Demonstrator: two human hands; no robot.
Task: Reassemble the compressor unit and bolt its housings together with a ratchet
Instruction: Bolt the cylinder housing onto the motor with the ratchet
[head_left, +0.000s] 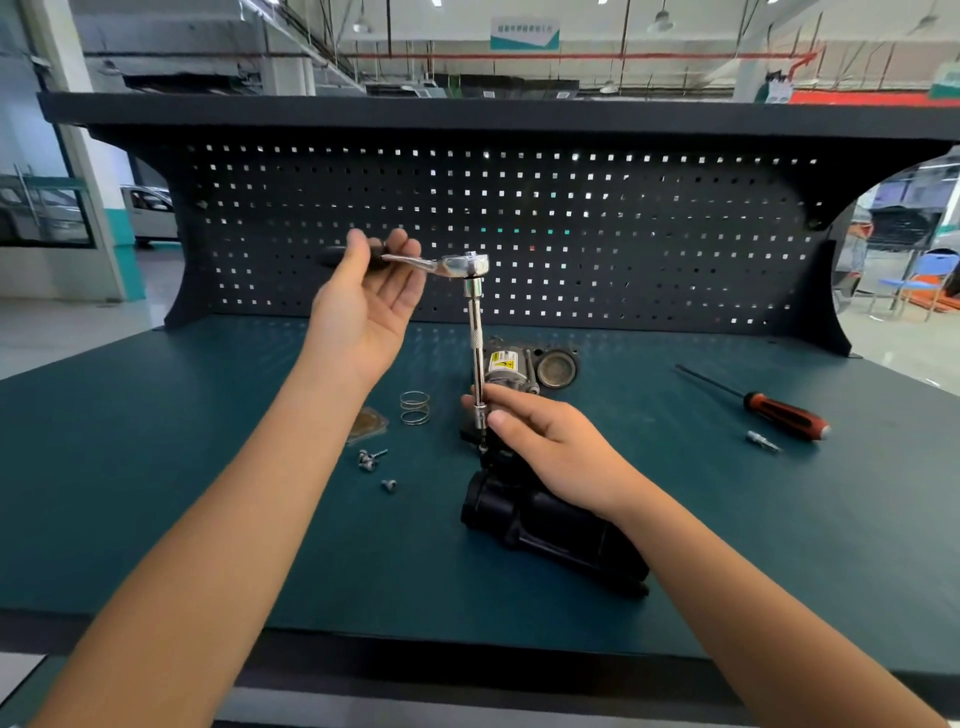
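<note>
Looking down on a teal table (208, 519) backed by a dark pegboard (571, 234), with a workshop hall beyond, I see my left hand (371, 306) raised, fingers loosely curled round the ratchet (457, 265) handle. My right hand (550, 452) pinches the foot of the upright extension bar (476, 338) over the black compressor housing (545, 525), which lies mid-table. Bolts (370, 460) and a spring (414, 408) lie to its left. A screwdriver (779, 410) lies well apart on the right, with teal surface between.

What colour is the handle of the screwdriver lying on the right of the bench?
The screwdriver handle is orange and black; head view.
</note>
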